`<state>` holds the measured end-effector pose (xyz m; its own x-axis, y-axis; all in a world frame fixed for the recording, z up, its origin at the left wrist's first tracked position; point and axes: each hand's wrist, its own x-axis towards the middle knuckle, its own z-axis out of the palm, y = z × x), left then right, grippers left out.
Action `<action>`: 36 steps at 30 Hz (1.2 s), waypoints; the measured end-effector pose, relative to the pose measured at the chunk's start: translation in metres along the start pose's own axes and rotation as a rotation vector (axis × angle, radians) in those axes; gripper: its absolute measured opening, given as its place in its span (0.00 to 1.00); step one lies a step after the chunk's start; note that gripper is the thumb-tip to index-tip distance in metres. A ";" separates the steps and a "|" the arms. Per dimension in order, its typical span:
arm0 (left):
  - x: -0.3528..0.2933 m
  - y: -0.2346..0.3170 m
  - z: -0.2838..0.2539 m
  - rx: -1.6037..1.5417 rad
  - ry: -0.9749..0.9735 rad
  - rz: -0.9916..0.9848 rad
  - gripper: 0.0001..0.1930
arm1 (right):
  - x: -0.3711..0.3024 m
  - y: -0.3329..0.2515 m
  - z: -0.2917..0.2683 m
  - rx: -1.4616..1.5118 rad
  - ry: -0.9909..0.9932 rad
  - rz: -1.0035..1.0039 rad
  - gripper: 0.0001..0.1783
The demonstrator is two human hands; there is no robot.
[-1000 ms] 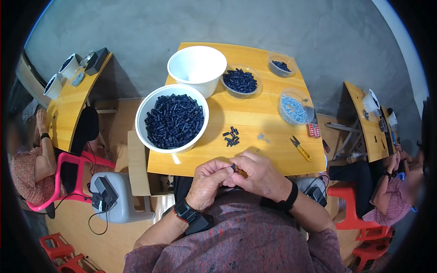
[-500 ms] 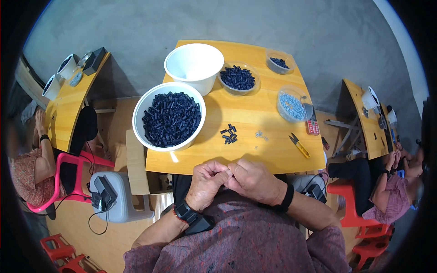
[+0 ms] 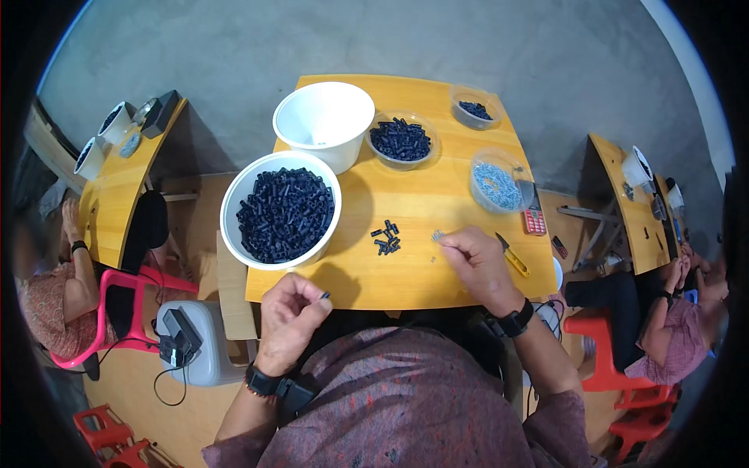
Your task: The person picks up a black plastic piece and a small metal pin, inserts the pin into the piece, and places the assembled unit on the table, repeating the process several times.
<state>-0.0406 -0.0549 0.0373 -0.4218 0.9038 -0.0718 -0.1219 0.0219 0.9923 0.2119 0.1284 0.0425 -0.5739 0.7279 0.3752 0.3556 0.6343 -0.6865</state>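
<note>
Between thumb and forefinger, my left hand [image 3: 290,318] pinches a small black plastic piece [image 3: 324,296], just off the table's near edge. My right hand [image 3: 482,265] reaches over the table, its thumb and forefinger pressed together at a little heap of small silvery metal parts [image 3: 437,235]. Whether one of these is between the fingertips cannot be made out. A loose group of short black tubular pieces [image 3: 386,239] lies between the hands. Beyond my left hand, a white bucket [image 3: 228,226] is heaped with the same kind of black pieces.
A second white bucket [image 3: 355,140] stands behind. Clear tubs hold black pieces [image 3: 399,140] and shiny metal parts [image 3: 498,186]; a smaller tub [image 3: 476,109] sits far right. Yellow-handled snips [image 3: 513,259] and a red calculator-like device [image 3: 534,221] lie right. People sit at side tables.
My hands were together at the table's near edge and have parted. The left moved left with the black piece; the right moved forward and right to the metal parts.
</note>
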 end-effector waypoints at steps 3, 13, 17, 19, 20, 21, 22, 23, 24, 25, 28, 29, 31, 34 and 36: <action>-0.023 -0.006 -0.024 -0.059 0.091 -0.076 0.07 | 0.016 -0.008 0.024 0.016 -0.035 -0.107 0.03; -0.023 -0.074 -0.081 -0.259 0.560 -0.167 0.08 | 0.050 -0.023 0.067 -0.176 -0.209 -0.090 0.06; -0.023 -0.088 -0.089 -0.361 0.587 -0.235 0.10 | 0.053 -0.021 0.070 -0.219 -0.244 -0.092 0.06; -0.020 -0.098 -0.094 -0.413 0.577 -0.245 0.10 | 0.054 -0.022 0.071 -0.227 -0.252 -0.101 0.06; -0.019 -0.102 -0.095 -0.462 0.563 -0.254 0.11 | 0.054 -0.023 0.071 -0.214 -0.239 -0.113 0.05; -0.018 -0.102 -0.095 -0.464 0.564 -0.253 0.11 | 0.055 -0.023 0.069 -0.203 -0.223 -0.125 0.05; -0.018 -0.103 -0.095 -0.456 0.618 -0.243 0.11 | 0.054 -0.022 0.067 -0.203 -0.224 -0.126 0.05; -0.017 -0.103 -0.094 -0.447 0.671 -0.232 0.11 | 0.053 -0.020 0.065 -0.144 -0.196 -0.151 0.05; -0.019 -0.102 -0.095 -0.447 0.673 -0.232 0.11 | 0.051 -0.019 0.064 -0.083 -0.167 -0.177 0.05; -0.022 -0.101 -0.097 -0.342 0.719 -0.159 0.09 | 0.049 -0.019 0.062 -0.082 -0.167 -0.177 0.05; -0.030 -0.083 -0.089 -0.161 0.765 0.030 0.08 | 0.035 -0.029 0.050 0.123 -0.118 -0.077 0.05; -0.033 -0.072 -0.083 -0.086 0.767 0.145 0.08 | 0.031 -0.036 0.045 0.297 -0.182 0.139 0.06; -0.035 -0.048 -0.064 -0.038 0.711 0.203 0.08 | 0.021 -0.041 0.039 0.470 -0.244 0.351 0.07; -0.032 -0.018 -0.025 -0.059 0.359 0.229 0.07 | 0.007 -0.042 0.036 0.655 -0.275 0.337 0.07; -0.026 -0.018 -0.008 -0.025 0.161 0.200 0.08 | -0.002 -0.044 0.038 0.831 -0.240 0.367 0.05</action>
<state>-0.0344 -0.0821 0.0207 -0.5770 0.8095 0.1087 -0.0426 -0.1627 0.9858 0.1692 0.0891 0.0480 -0.7000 0.7136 -0.0275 -0.0429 -0.0805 -0.9958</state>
